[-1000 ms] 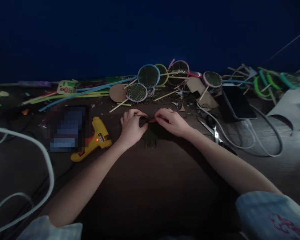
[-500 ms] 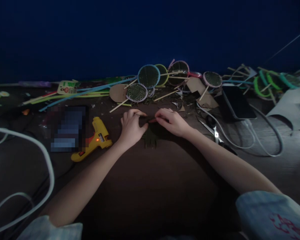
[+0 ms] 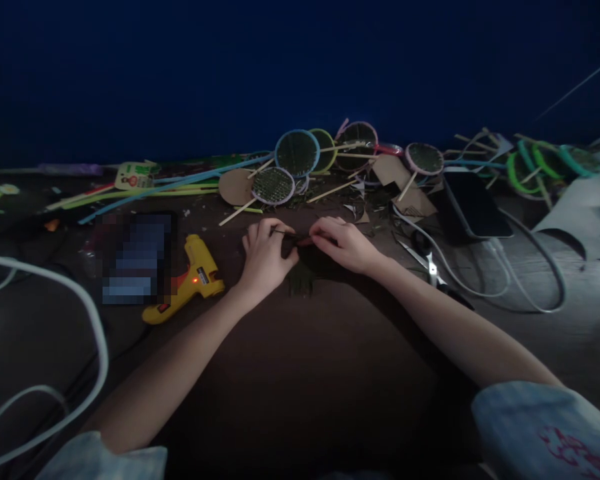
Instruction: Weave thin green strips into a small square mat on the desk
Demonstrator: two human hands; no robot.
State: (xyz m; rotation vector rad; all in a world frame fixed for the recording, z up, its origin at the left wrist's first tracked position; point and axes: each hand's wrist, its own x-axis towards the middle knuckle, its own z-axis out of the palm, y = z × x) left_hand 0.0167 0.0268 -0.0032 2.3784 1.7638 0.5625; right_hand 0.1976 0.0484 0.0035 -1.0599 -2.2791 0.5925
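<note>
Both my hands meet at the middle of a dark table. My left hand (image 3: 265, 257) is curled, its fingers pinching a thin dark strip at the top of a dark green woven piece (image 3: 301, 280) whose loose strands hang toward me. My right hand (image 3: 343, 243) is closed too, pinching the same piece from the right, where a small reddish bit shows between the fingertips. The dim light hides the detail of the weave.
A yellow glue gun (image 3: 190, 280) with a lit lamp lies left of my hands. Several small round woven fans on sticks (image 3: 297, 152) and cardboard scraps (image 3: 236, 185) line the back. Scissors (image 3: 425, 260), a phone (image 3: 473, 207) and white cables (image 3: 510, 280) lie right; a thick white cable (image 3: 87, 313) loops left.
The dark green piece has crept slightly upward under my hands; the left hand has shifted a touch to the right. Otherwise nothing has moved.
</note>
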